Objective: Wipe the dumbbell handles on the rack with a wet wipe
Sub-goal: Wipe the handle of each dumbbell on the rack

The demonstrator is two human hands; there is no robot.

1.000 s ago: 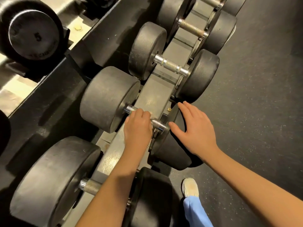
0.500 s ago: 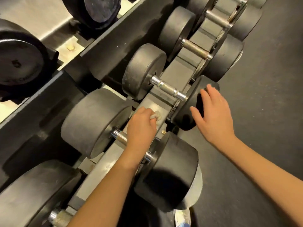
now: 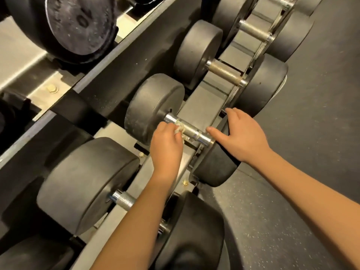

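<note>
- Now the left hand point(image 3: 167, 145) has its fingers curled round a crumpled wet wipe point(image 3: 180, 130) and pinches it against the chrome handle point(image 3: 191, 130) of the middle dumbbell point(image 3: 153, 108).
- That dumbbell lies across the grey rack point(image 3: 200, 106), one black head at the far left, the other at the near right.
- The handle's long axis runs from far left to near right, between the two hands.
- The wipe touches the bar towards its left end, close to the left head. The bare stretch of chrome lies to the right of the fingers, so I judge the coming stroke must go along the bar towards the near right.
- The right hand point(image 3: 241, 135) rests on top of the right head. Its fingers lie loosely over the rim and its thumb reaches out beside the bar's right end. It holds nothing and seems to steady the weight.
- The left hand is the one on the bar, and the right is just beside its other end.
- The knuckles hide the underside, so I cannot tell whether the wipe wraps round the bar or only presses on its near side.
- A duller farther handle point(image 3: 224, 73) waits beyond, well apart from both hands. A nearer handle point(image 3: 124, 200) lies partly under the left forearm.
</note>
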